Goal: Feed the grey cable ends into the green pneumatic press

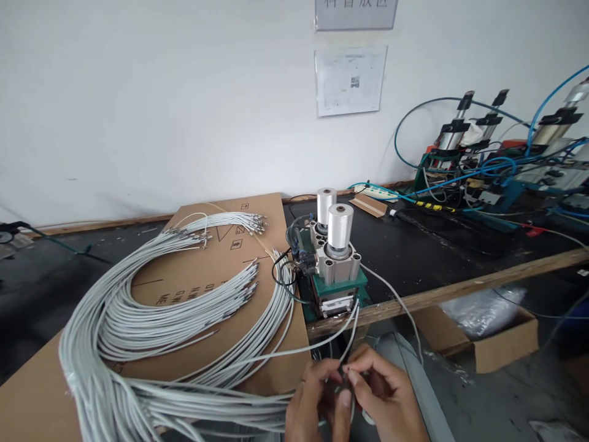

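Note:
My left hand (315, 402) and my right hand (386, 399) meet low in the view, in front of the bench edge. The fingers of my left hand are closed round a thin white cable (353, 334) that runs up into a small pneumatic press (339, 261). My right hand pinches with thumb and forefinger right beside the left fingertips; what lies in that pinch is too small to make out. The press has two knurled silver knobs on a green base. A large bundle of white cables (184, 325) curves over a cardboard sheet (271, 218) on the left.
More presses with blue air hoses (499, 166) stand at the back right of the black bench (423, 258). A power strip (375, 193) lies near the wall. Under the bench's front edge, an open carton (506, 344) holds clear plastic.

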`<action>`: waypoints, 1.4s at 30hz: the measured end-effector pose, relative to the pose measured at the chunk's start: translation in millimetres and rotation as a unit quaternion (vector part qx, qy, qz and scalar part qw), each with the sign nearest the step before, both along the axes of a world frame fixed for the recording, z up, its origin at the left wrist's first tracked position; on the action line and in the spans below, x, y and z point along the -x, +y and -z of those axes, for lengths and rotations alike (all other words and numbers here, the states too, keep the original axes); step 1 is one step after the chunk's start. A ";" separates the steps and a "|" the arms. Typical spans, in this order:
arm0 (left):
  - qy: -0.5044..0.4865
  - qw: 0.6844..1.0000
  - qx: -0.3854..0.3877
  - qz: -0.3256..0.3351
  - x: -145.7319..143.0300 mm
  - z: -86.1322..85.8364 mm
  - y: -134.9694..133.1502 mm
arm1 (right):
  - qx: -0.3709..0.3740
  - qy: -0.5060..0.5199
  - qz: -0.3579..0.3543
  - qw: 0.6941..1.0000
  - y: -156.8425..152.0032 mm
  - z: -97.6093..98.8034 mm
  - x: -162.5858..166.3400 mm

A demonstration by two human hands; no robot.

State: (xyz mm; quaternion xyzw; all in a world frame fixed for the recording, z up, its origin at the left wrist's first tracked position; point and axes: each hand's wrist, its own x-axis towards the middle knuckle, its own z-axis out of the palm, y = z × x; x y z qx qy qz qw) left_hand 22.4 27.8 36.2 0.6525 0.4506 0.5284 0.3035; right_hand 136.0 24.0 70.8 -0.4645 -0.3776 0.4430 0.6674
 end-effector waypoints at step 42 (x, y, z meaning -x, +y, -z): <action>0.160 0.970 -0.087 0.162 30.8 -37.0 16.4 | 0.122 0.022 -0.111 0.986 -20.9 -6.5 4.1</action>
